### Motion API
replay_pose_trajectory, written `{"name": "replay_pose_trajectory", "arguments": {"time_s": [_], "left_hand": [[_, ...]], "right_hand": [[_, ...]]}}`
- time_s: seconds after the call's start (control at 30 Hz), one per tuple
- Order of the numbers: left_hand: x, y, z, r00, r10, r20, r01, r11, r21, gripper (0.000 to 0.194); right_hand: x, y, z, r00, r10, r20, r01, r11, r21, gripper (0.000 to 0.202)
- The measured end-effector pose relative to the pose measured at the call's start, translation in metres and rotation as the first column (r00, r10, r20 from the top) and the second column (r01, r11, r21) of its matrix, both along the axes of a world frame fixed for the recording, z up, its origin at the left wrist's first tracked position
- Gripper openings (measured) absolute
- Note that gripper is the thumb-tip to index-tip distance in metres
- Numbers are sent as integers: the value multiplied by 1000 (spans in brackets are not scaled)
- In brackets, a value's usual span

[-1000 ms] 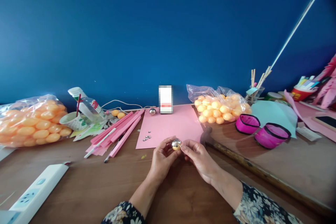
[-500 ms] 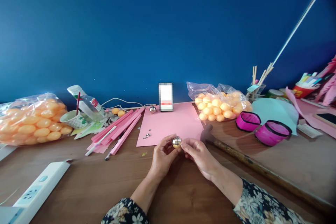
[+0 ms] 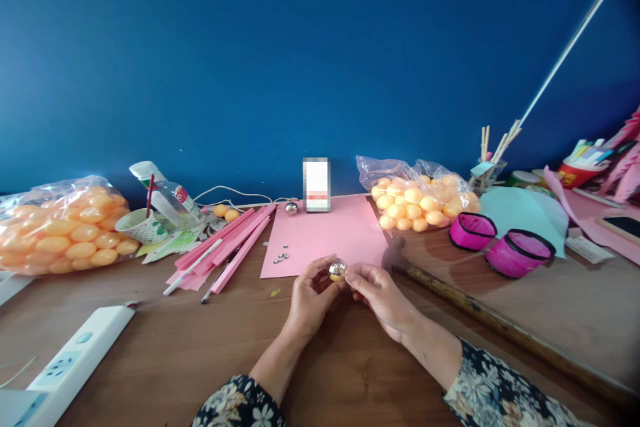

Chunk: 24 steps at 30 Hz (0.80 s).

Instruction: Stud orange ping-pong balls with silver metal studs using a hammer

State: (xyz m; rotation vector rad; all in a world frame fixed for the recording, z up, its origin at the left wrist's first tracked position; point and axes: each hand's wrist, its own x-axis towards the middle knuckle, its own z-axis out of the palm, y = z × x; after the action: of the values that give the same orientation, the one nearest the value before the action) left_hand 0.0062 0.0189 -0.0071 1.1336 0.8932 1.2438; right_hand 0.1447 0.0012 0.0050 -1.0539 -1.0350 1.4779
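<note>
Silver ball: holding in left hand, apparently working its edge with narrow grip of right hand; next likely needs steadiness.

Dark sleeves with a dense print of cream, grey and tan flowers.

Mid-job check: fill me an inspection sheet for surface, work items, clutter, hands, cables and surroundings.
Surface: brown wooden table, pink sheet on top.
Work items: shiny ball, held; second ball and small metal bits on the sheet.
Clutter: hammer, left bag and right bag of orange balls, pink strips, bottle, cup, magenta bands.
Hands: left hand grips the shiny ball; right hand at its right edge, grip unclear.
Cables: white cord near the wall; power strip at lower left.
Surroundings: blue wall behind; no other person seen.
</note>
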Motion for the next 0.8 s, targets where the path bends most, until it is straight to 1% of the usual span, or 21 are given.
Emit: {"name": "replay_pose_trajectory", "arguments": {"time_s": [0.23,0.43,0.8], "left_hand": [[0,0,-2,1000,7,-2,-7,1000,14,42],[-1,1,-2,1000,-6,-6,6,1000,11,43],[-1,0,-3,1000,-4,-1,4,1000,-1,44]], "right_hand": [[0,0,0,1000,-7,13,7,1000,-16,27],[0,0,0,1000,5,6,-5,1000,-12,24],[1,0,0,1000,12,24,-12,1000,-12,26]]}}
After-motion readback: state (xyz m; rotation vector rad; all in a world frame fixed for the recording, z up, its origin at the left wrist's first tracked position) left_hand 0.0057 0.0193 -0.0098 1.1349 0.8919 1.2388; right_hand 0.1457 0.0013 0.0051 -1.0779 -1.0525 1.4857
